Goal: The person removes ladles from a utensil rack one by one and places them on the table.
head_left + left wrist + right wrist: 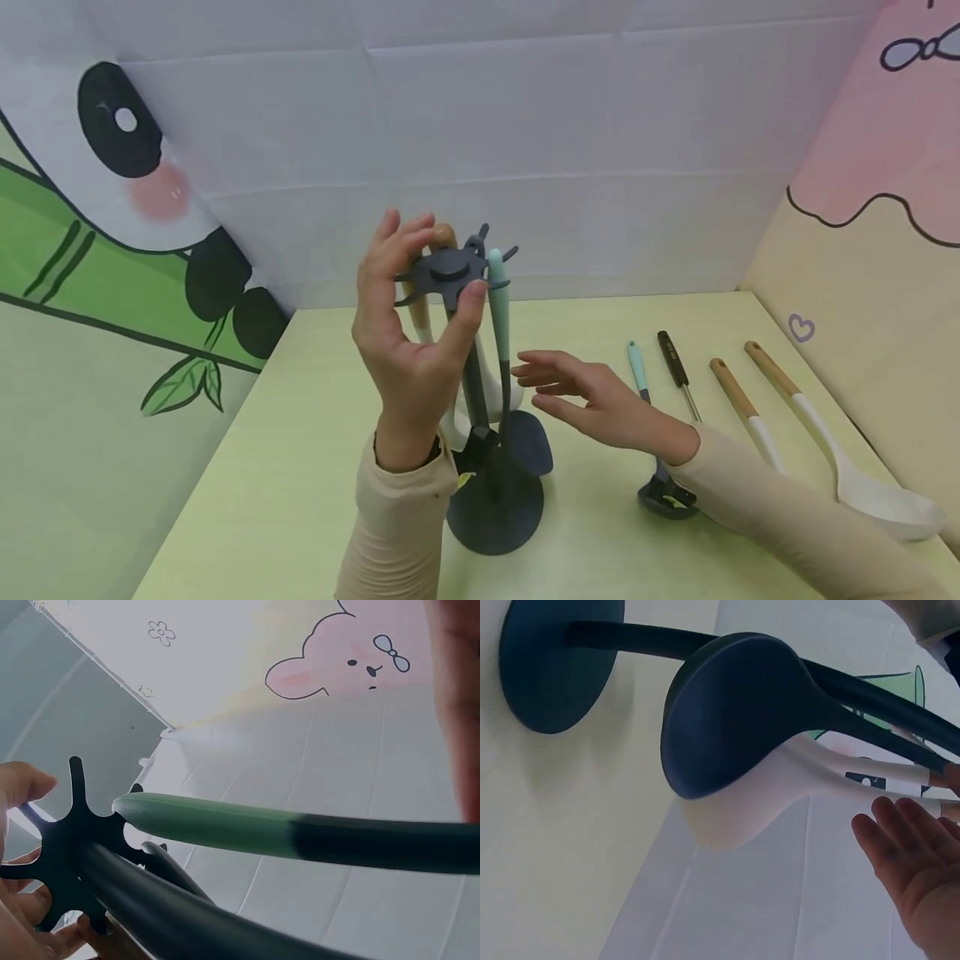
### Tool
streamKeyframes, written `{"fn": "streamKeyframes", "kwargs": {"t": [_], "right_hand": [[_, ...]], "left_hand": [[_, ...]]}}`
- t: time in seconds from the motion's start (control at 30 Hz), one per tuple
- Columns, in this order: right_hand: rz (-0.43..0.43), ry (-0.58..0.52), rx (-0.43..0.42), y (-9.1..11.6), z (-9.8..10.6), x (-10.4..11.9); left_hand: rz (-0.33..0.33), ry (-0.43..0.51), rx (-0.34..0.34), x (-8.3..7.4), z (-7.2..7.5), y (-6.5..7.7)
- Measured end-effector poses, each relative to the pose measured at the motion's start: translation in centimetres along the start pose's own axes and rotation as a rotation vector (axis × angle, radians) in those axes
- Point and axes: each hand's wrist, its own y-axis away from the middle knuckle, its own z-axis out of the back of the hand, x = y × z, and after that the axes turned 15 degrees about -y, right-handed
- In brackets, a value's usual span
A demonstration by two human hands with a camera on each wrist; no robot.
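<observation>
My left hand point(401, 342) grips the dark hooked top point(450, 265) of a utensil stand, its thumb and fingers spread around the rim. A dark ladle point(735, 712) with a mint-green handle point(498, 308) hangs from one hook on the right side. Behind the pole, white utensils with wooden handles point(420, 317) hang too, partly hidden. My right hand point(592, 400) is just right of the ladle's shaft, fingers extended and holding nothing. The stand's round base point(495, 521) rests on the table.
On the table's right lie a mint-handled utensil point(637, 367), a black-handled tool point(672, 358), a wooden-handled white utensil point(735, 387) and a large white one point(885, 504) near the edge. My right forearm partly covers some. A white sheet wall point(600, 108) stands behind.
</observation>
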Motion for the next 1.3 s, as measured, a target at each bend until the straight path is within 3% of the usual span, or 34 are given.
{"fn": "streamKeyframes", "kwargs": {"t": [0.3, 0.6, 0.9, 1.13, 1.3], "right_hand": [[0.036, -0.013, 0.017, -1.0, -2.3, -0.6], [0.075, -0.042, 0.031, -0.9, -3.2, -1.5], [0.095, -0.092, 0.023, -0.7, -3.4, -2.0], [0.097, -0.065, -0.014, -0.6, -3.0, -2.0], [0.105, -0.042, -0.043, -0.6, -2.7, -1.6]], "left_hand": [[-0.003, -0.031, -0.055, 0.0, -0.2, 0.4], [-0.019, -0.045, -0.092, 0.0, -0.5, 0.4], [-0.022, -0.067, -0.083, 0.1, -0.5, 0.7], [-0.040, -0.035, -0.105, 0.2, -0.6, 0.4], [0.001, 0.004, -0.111, 0.3, -0.4, 0.3]]}}
